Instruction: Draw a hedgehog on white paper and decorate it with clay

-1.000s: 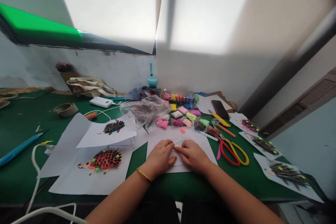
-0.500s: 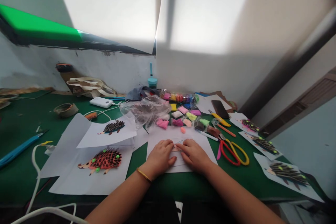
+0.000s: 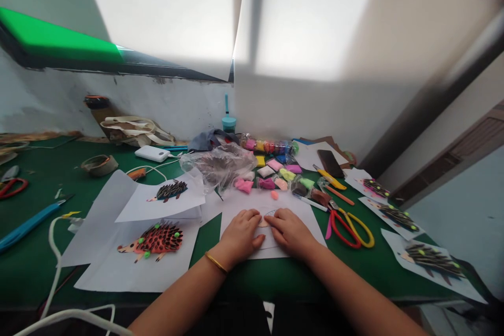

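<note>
Both hands rest on a white sheet of paper (image 3: 240, 209) that bears a pencil or pen outline. A small flat piece of peach clay (image 3: 263, 222) lies on the drawing between my fingertips. My left hand (image 3: 242, 232) touches its left side, fingers laid on the paper and thumb apart. On the other side my right hand (image 3: 288, 230) has its fingers spread, their tips against the clay and outline. Neither hand lifts anything. A small ball of coral clay (image 3: 274, 195) sits just beyond them on the sheet. My palms hide part of the drawing.
Bagged clay packs (image 3: 266, 183) lie beyond the sheet. On the right are scissors (image 3: 346, 226), a white pen (image 3: 311, 202), a yellow cutter (image 3: 331, 177) and a phone (image 3: 329, 164). Finished hedgehog pictures (image 3: 155, 241) lie left and right. Red-handled scissors (image 3: 13, 188) are at the far left.
Red-handled scissors now show at the far left edge, where none showed before. My hands stay nearly still, with only slight finger movement at the peach clay.
</note>
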